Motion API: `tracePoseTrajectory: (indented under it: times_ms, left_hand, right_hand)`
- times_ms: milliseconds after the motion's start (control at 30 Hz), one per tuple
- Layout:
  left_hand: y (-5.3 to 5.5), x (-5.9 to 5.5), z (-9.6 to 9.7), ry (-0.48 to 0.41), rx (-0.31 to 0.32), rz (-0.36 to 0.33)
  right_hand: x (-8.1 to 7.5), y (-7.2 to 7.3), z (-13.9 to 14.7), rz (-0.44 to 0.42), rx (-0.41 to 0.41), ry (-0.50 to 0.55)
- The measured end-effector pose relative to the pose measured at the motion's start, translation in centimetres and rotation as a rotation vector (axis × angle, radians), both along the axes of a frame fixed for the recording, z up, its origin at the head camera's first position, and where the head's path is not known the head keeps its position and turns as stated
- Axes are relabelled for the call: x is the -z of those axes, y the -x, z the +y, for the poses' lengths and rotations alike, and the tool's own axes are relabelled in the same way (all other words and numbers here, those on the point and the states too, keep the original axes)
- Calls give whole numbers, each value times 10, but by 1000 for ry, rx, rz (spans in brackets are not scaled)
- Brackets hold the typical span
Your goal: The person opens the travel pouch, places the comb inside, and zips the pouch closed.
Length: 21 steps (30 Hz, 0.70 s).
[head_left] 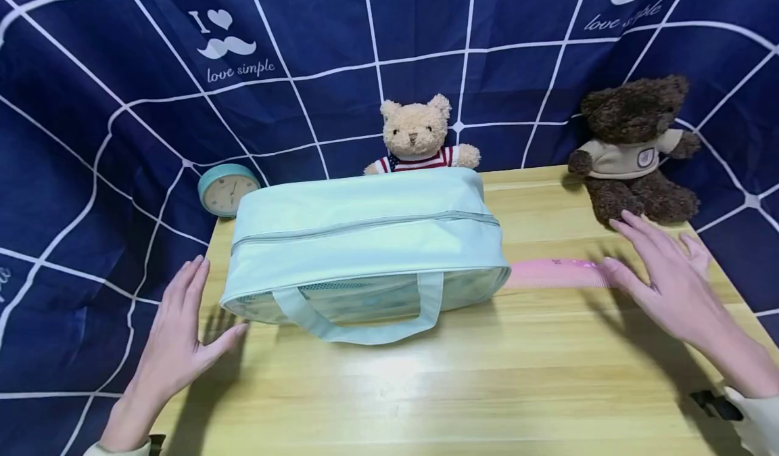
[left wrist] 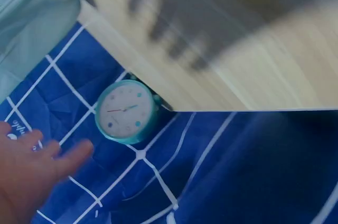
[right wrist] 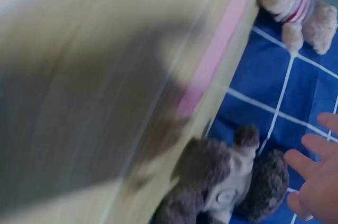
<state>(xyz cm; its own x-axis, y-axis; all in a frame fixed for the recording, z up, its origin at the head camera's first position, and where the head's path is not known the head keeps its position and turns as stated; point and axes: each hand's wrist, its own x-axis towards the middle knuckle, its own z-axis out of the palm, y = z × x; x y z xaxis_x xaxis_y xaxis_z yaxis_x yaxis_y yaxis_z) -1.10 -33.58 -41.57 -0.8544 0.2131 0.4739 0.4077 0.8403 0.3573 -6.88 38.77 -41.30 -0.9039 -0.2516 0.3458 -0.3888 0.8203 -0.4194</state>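
Note:
A pale mint zippered bag (head_left: pixel 365 246) with a clear front panel and a strap handle (head_left: pixel 365 334) stands on the wooden table in the head view. Its top zipper looks closed. From behind its right end a pink comb (head_left: pixel 556 273) sticks out, teeth toward the person, its other end hidden by the bag. To the left of the bag, my left hand (head_left: pixel 173 341) is held with fingers spread and nothing in it. My right hand (head_left: pixel 675 287) hovers at the comb's right end, fingers extended, also holding nothing; its thumb overlaps the comb tip in this view.
A teal round clock (head_left: pixel 228 190) stands at the back left corner. Behind the bag sits a cream teddy bear (head_left: pixel 416 134) in a striped shirt; a dark brown bear (head_left: pixel 635 148) sits back right. Navy cloth with white lines (head_left: pixel 316 30) encloses the table (head_left: pixel 426 388).

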Motion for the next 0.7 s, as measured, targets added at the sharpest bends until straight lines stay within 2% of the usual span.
tracePoseTrajectory:
  times_ms: [67,233,500,600,700]
  left_hand:
    - [2,-4,3,-89,79,33]
    - [6,-11,14,-313,215,26]
    - [3,-29,40,-446,262,78]
    - [2,-34,48,-555,302,94]
    - [3,-35,54,-703,370,114]
  right_hand:
    - [-2,2,-6,6,-5,77]
    - [-4,8,-20,2,-23,154]
    - [-6,23,-52,85,-123,182]
    - [-8,27,-67,81,-151,202]
    - [-10,30,-84,38,-159,232]
